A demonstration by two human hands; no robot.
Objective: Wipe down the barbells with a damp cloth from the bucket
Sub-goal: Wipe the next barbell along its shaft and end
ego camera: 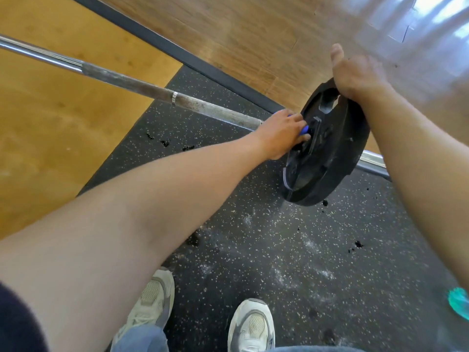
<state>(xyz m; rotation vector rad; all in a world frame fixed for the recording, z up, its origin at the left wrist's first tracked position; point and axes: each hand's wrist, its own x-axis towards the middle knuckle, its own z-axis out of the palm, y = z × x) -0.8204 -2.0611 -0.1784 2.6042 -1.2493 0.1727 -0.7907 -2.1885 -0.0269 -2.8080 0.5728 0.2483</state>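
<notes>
A steel barbell (132,83) runs from the upper left down to a black weight plate (330,153) standing on the speckled rubber mat. My left hand (281,133) grips a blue item (303,130), partly hidden under my fingers, on the bar right beside the plate. My right hand (355,74) grips the plate's top rim through a handle hole, thumb raised. The bar's sleeve (373,161) sticks out beyond the plate. At the lower right edge lies something teal (458,302), possibly a cloth. No bucket is in view.
Black rubber crumbs (165,143) and pale dust streaks lie on the mat (291,250). A wooden platform (50,110) borders it on the left, a dark edge strip (177,50) and wood floor lie beyond. My two shoes (251,323) stand at the bottom.
</notes>
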